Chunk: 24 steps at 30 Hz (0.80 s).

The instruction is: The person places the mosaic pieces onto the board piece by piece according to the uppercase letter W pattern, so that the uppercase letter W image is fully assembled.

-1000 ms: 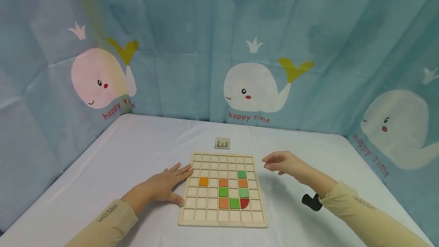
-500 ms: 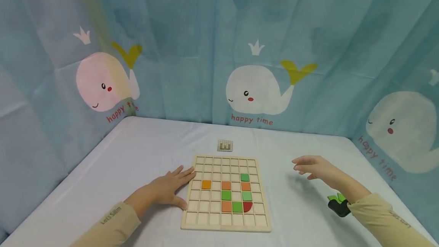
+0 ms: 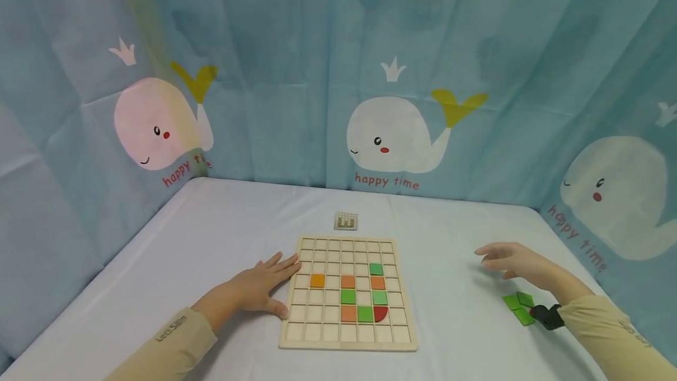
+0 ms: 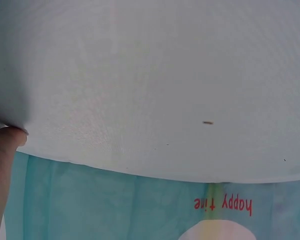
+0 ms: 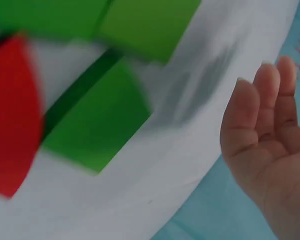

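A wooden grid board [image 3: 304,331] lies flat on the table. In its cells sit an orange tile [image 3: 317,280], a red quarter-round tile [image 3: 381,314] and several green and salmon squares. My left hand [image 3: 259,288] rests with spread fingers against the board's left edge. To the right, my right hand [image 3: 520,264] hovers over the table, its fingers loosely bent and holding nothing. Loose green tiles [image 3: 520,307] lie just below it, partly hidden by the wrist camera. Up close, the right wrist view has a green tile [image 5: 102,120] beside a red curved tile [image 5: 12,115].
A small card [image 3: 346,221] with a grid pattern lies behind the board. The white table [image 3: 233,216] ends at a blue curtain [image 3: 275,104] printed with whales. A black wrist camera [image 3: 548,316] hangs under the right wrist, close above the loose tiles.
My right hand has moved away from the board to the right, and the loose green tiles have come into sight. My left hand stays at the board's edge.
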Available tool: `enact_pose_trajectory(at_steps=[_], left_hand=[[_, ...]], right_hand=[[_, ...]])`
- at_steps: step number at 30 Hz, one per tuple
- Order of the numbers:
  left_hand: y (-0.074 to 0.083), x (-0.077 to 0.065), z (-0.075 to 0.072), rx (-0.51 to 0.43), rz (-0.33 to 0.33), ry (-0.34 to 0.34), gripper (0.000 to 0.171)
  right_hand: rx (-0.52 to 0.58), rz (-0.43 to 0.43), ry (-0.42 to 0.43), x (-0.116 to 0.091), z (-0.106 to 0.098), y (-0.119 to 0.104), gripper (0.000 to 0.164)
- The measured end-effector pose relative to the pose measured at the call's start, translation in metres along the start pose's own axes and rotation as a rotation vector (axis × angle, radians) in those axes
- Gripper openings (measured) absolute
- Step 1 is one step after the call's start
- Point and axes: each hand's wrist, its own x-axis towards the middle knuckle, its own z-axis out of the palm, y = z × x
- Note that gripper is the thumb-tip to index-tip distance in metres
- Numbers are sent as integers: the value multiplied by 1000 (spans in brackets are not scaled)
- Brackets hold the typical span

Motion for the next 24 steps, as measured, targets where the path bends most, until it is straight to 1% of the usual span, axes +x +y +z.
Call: enact_pose_trajectory(at_steps=[7,11,14,17,19,24], left_hand=[[1,-1,0,2,-15,0,103],[2,-1,0,0,7,6,103],[3,-1,0,-2,19,7,103],[2,-2,-1,2,17,8,104],[2,-2,-1,4,15,9,104],[2,-2,-1,-4,13,7,104]], right_hand=[[-65,2,-138,-9,-17,17,41],[-96,26,-176,-18,-27,28,34],[-74,51,-212,-24,-33,38,30],[-35,64,-247,-27,-36,47,29],[-28,53,-262,-28,-37,53,28],[-93,62,-237,-28,-36,58,27]])
